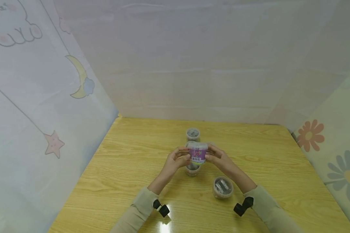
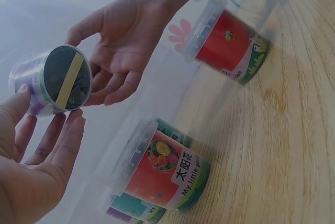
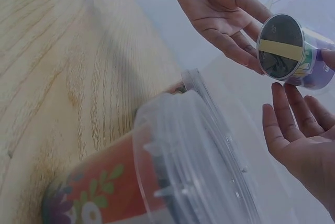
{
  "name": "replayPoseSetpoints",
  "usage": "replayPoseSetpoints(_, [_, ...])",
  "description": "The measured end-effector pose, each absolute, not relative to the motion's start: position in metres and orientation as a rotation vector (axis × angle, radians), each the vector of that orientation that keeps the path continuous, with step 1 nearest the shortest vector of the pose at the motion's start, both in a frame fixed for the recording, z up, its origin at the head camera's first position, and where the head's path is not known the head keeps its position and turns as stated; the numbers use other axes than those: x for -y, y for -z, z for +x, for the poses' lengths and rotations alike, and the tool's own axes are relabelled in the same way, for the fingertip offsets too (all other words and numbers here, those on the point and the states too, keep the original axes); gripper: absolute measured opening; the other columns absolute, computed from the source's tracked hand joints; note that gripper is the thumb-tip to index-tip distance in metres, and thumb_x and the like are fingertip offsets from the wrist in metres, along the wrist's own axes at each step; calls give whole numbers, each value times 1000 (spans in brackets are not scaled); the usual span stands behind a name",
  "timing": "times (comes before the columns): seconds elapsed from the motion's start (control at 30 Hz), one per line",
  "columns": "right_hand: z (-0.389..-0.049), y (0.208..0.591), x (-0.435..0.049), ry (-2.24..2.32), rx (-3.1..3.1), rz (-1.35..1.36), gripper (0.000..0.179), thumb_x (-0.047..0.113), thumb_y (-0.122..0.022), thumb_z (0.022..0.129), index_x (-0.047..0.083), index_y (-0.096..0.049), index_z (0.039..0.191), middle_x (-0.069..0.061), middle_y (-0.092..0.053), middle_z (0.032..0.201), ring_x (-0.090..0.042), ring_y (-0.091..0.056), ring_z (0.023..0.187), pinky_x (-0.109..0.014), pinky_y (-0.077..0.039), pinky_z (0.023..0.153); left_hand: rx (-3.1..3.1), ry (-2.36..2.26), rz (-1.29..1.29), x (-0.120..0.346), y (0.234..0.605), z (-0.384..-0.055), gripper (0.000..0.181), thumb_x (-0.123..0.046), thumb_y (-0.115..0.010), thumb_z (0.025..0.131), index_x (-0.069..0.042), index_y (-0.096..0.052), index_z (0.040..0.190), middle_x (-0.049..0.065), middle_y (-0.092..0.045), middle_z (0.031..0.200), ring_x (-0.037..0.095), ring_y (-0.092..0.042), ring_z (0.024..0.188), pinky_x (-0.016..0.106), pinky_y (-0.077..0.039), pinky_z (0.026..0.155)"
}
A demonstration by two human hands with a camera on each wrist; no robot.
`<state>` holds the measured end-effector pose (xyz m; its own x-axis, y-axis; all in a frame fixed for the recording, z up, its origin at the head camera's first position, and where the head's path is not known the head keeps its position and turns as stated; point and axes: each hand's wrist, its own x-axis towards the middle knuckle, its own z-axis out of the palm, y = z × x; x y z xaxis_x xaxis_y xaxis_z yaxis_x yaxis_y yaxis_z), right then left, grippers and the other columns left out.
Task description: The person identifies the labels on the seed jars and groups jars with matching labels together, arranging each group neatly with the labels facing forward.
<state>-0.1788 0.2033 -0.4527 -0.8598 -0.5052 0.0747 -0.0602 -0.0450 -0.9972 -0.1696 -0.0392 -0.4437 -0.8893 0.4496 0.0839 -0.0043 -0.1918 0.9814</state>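
Observation:
A small purple-labelled plastic cup with a clear lid [image 1: 198, 154] is held up above the table between both hands. My left hand [image 1: 175, 160] grips its left side with thumb and fingertips. On the opposite side, my right hand [image 1: 220, 159] pinches it the same way. Both wrist views show the cup's dark underside [image 2: 65, 80] with a pale yellow strip across it. Just below and behind the hands is a row of similar lidded cups; the near one [image 1: 192, 169] and far one [image 1: 193, 133] show, while those between are partly hidden.
Another lidded cup [image 1: 222, 187] with a red label stands apart, near my right forearm. In the left wrist view, a red-labelled cup [image 2: 168, 169] stands before teal-labelled ones. The wooden table [image 1: 128, 155] is bordered by patterned cloth walls [image 1: 175, 81].

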Motion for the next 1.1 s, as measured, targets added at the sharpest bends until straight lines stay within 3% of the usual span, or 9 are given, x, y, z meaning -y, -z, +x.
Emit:
replayPoseSetpoints(0.17, [-180, 455, -204, 1999, -1900, -606, 52, 16, -48, 98, 5, -25, 144, -5, -48, 132, -12, -50, 118, -26, -45, 97, -1787, -2153, 531, 39, 444, -170, 35, -7, -53, 94, 3, -44, 126, 14, -53, 116, 14, -62, 96, 39, -50, 91])
replayPoseSetpoints(0.3, [-181, 457, -205, 2007, -1929, -592, 49, 14, -47, 98, 6, -29, 142, -6, -48, 128, -15, -53, 114, -31, -46, 96, -1827, -2146, 536, 39, 443, -170, 36, -7, -53, 94, 2, -44, 127, 14, -52, 116, 15, -62, 96, 39, -51, 89])
replayPoseSetpoints(0.57, [-181, 451, -201, 2014, -2026, -538, 47, 13, -52, 95, 4, -34, 138, -11, -49, 121, -17, -59, 106, -52, -43, 96, -1869, -2142, 502, 38, 442, -176, 42, -9, -56, 93, -1, -42, 131, 19, -51, 118, 23, -61, 100, 39, -52, 88])
replayPoseSetpoints(0.7, [-184, 446, -201, 1953, -2116, -527, 51, 15, -55, 94, 3, -34, 138, -15, -50, 125, -17, -55, 111, -41, -47, 95, -1891, -2136, 494, 38, 442, -180, 48, -11, -58, 92, -5, -38, 135, 23, -50, 121, 28, -61, 101, 37, -53, 86])
replayPoseSetpoints(0.83, [-187, 442, -201, 1882, -2202, -490, 53, 18, -58, 93, 4, -35, 139, -20, -47, 129, -28, -49, 117, -26, -47, 92, -1910, -2118, 514, 38, 442, -185, 48, -12, -58, 92, -6, -38, 136, 23, -50, 122, 29, -61, 101, 39, -53, 86])
replayPoseSetpoints(1.0, [-192, 440, -202, 1863, -2241, -457, 56, 20, -59, 92, 3, -34, 140, -22, -47, 129, -35, -47, 118, -25, -47, 92, -1956, -2086, 515, 36, 439, -189, 48, -15, -59, 92, -6, -39, 135, 24, -51, 121, 31, -63, 98, 41, -53, 85])
replayPoseSetpoints(1.1, [-194, 440, -202, 1866, -2241, -445, 58, 21, -59, 92, 3, -34, 140, -22, -47, 129, -33, -49, 117, -26, -48, 91, -1962, -2075, 514, 36, 439, -191, 48, -15, -59, 92, -6, -39, 135, 25, -51, 121, 30, -64, 97, 45, -52, 85])
